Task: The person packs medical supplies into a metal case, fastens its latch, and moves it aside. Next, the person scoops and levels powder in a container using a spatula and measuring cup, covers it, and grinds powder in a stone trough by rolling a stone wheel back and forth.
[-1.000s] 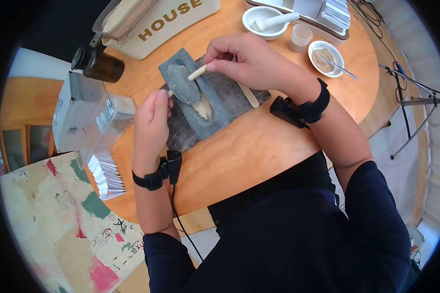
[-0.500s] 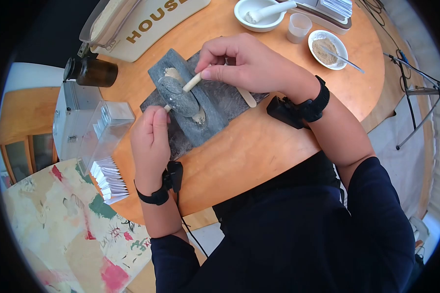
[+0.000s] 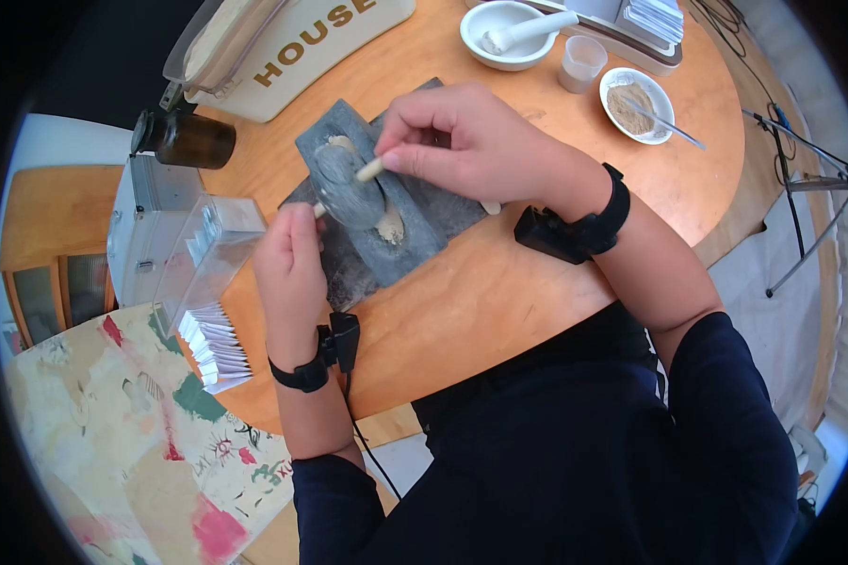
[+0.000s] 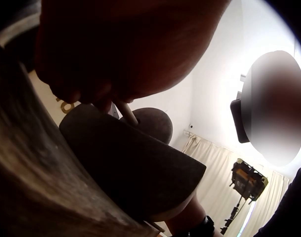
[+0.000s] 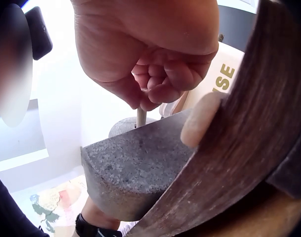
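A grey stone wheel [image 3: 349,196] stands in a long stone trough [image 3: 416,256], with pale powder [image 3: 390,226] at both ends of it. My left hand [image 3: 290,268] pinches one end of the wheel's wooden axle; in the left wrist view that hand [image 4: 125,49] is dark above the axle [image 4: 124,110] and the wheel [image 4: 154,123]. The other axle end [image 3: 371,169] is pinched between thumb and fingers of my right hand [image 3: 471,146]. The right wrist view shows this hand [image 5: 150,54] over the trough's end [image 5: 135,163], which hides most of the wheel.
Under the trough lies a dark slab [image 3: 344,281], with a wooden stick [image 5: 202,121] on it. Around stand a brown bottle [image 3: 196,141], HOUSE bin [image 3: 301,56], white mortar [image 3: 481,52], small cup [image 3: 584,58], powder bowl [image 3: 611,83] and folded papers [image 3: 215,350].
The wheel has rolled along the trough towards my body, then slightly back, uncovering powder at the far end. Both hands keep hold of the axle and moved with it. The head view has shifted.
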The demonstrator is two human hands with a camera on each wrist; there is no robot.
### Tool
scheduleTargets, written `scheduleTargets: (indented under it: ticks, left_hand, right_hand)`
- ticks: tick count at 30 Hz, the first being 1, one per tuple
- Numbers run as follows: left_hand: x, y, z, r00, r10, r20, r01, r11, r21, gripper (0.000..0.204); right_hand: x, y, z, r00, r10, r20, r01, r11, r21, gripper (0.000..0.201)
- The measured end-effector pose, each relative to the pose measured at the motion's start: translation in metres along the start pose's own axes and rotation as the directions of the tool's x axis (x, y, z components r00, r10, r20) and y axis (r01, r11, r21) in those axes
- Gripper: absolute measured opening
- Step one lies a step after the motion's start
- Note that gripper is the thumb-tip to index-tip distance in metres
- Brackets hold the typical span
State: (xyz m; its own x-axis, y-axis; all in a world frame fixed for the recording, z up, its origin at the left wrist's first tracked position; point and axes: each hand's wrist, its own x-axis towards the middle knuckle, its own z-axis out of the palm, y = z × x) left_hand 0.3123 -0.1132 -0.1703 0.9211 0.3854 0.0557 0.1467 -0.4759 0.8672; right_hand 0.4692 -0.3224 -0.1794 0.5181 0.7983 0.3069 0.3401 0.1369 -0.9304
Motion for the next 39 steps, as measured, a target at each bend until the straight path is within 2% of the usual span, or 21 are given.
scheduleTargets:
  ticks: [5, 7, 9, 11, 12, 13, 15, 16, 18, 19, 21, 24, 25, 26, 27, 29, 31, 33, 35, 37, 39]
  left_hand:
    - [-0.003, 0.011, -0.009, 0.985, 0.066, 0.16, -0.093, 0.981, 0.172, 0.033]
    - [0.0, 0.007, -0.002, 0.996, 0.034, 0.082, -0.047, 0.987, 0.154, 0.033]
    - [0.002, 0.009, -0.005, 1.0, 0.023, -0.008, -0.021, 0.991, 0.136, 0.034]
    - [-0.004, 0.011, -0.021, 0.928, 0.056, 0.367, -0.076, 0.996, 0.04, 0.035]
    - [-0.004, 0.011, -0.024, 0.9, 0.11, 0.421, -0.147, 0.987, 0.057, 0.034]
    - [-0.003, 0.011, -0.019, 0.904, 0.11, 0.414, -0.146, 0.988, 0.056, 0.034]
    - [-0.003, 0.013, -0.008, 0.989, 0.05, 0.14, -0.068, 0.99, 0.126, 0.032]
    - [-0.005, 0.015, -0.01, 0.992, 0.049, 0.117, -0.063, 0.99, 0.123, 0.032]
    - [-0.007, 0.023, -0.018, 0.931, 0.177, 0.32, -0.241, 0.955, 0.171, 0.029]
    - [-0.008, 0.028, -0.021, 0.939, 0.178, 0.293, -0.234, 0.957, 0.169, 0.029]
    - [-0.008, 0.038, -0.021, 0.888, 0.239, 0.393, -0.367, 0.883, 0.293, 0.025]
    - [0.005, 0.035, -0.012, 0.946, 0.234, 0.226, -0.309, 0.863, 0.4, 0.023]
    - [0.008, 0.034, -0.011, 0.949, 0.28, 0.145, -0.315, 0.853, 0.416, 0.022]
    - [0.004, 0.038, -0.014, 0.933, 0.284, 0.222, -0.355, 0.832, 0.427, 0.023]
    - [0.001, 0.043, -0.018, 0.94, 0.28, 0.193, -0.338, 0.841, 0.423, 0.023]
    - [-0.006, 0.049, -0.02, 0.888, 0.238, 0.394, -0.403, 0.817, 0.413, 0.022]
    - [-0.002, 0.039, -0.01, 0.913, 0.255, 0.319, -0.383, 0.805, 0.454, 0.025]
    - [0.013, 0.024, 0.0, 0.918, 0.394, 0.039, -0.367, 0.812, 0.455, 0.028]
    - [0.007, 0.024, -0.009, 0.91, 0.404, 0.095, -0.396, 0.777, 0.49, 0.031]
    - [-0.006, 0.031, -0.013, 0.864, 0.374, 0.337, -0.474, 0.829, 0.296, 0.03]
    - [-0.008, 0.032, -0.008, 0.865, 0.386, 0.32, -0.468, 0.85, 0.24, 0.03]
  right_hand:
    - [0.0, 0.001, -0.006, 0.994, 0.059, 0.097, -0.067, 0.994, 0.081, 0.009]
    - [0.005, 0.007, 0.005, 0.99, 0.02, -0.139, -0.009, 0.996, 0.083, 0.009]
    - [0.003, 0.002, -0.004, 0.999, 0.026, -0.033, -0.024, 0.998, 0.051, 0.009]
    - [0.002, 0.0, -0.009, 0.997, 0.039, 0.071, -0.04, 0.999, 0.016, 0.01]
    - [0.001, 0.001, -0.008, 0.998, 0.037, 0.055, -0.041, 0.997, 0.062, 0.011]
    - [0.0, 0.002, -0.007, 0.998, 0.038, 0.04, -0.042, 0.993, 0.107, 0.012]
    - [0.001, 0.008, -0.002, 0.998, 0.066, 0.012, -0.067, 0.991, 0.112, 0.012]
    - [0.005, 0.008, -0.002, 0.996, 0.09, -0.02, -0.088, 0.989, 0.118, 0.012]
    - [0.003, -0.004, -0.015, 0.987, 0.11, 0.117, -0.125, 0.984, 0.125, 0.011]
    - [0.001, -0.008, -0.021, 0.963, 0.144, 0.229, -0.177, 0.975, 0.132, 0.01]
    - [-0.001, -0.008, -0.02, 0.953, 0.143, 0.267, -0.189, 0.97, 0.153, 0.009]
    - [0.004, -0.004, -0.008, 0.982, 0.183, -0.051, -0.182, 0.983, 0.031, 0.008]
    - [0.004, -0.007, -0.01, 0.984, 0.176, -0.017, -0.176, 0.984, 0.017, 0.008]
    - [0.002, -0.01, -0.015, 0.979, 0.199, 0.046, -0.201, 0.979, 0.039, 0.007]
    - [-0.002, -0.012, -0.02, 0.968, 0.227, 0.106, -0.234, 0.97, 0.061, 0.006]
    - [-0.002, -0.017, -0.021, 0.952, 0.251, 0.177, -0.27, 0.959, 0.09, 0.006]
    - [0.0, -0.015, -0.016, 0.974, 0.224, 0.003, -0.224, 0.971, 0.082, 0.006]
    - [0.001, -0.01, -0.012, 0.953, 0.298, -0.063, -0.29, 0.951, 0.108, 0.007]
    - [-0.002, -0.01, -0.023, 0.977, 0.204, 0.061, -0.207, 0.977, 0.048, 0.009]
    - [-0.006, -0.012, -0.031, 0.954, 0.256, 0.152, -0.27, 0.96, 0.075, 0.012]
    - [-0.007, -0.01, -0.031, 0.957, 0.256, 0.139, -0.28, 0.94, 0.197, 0.009]
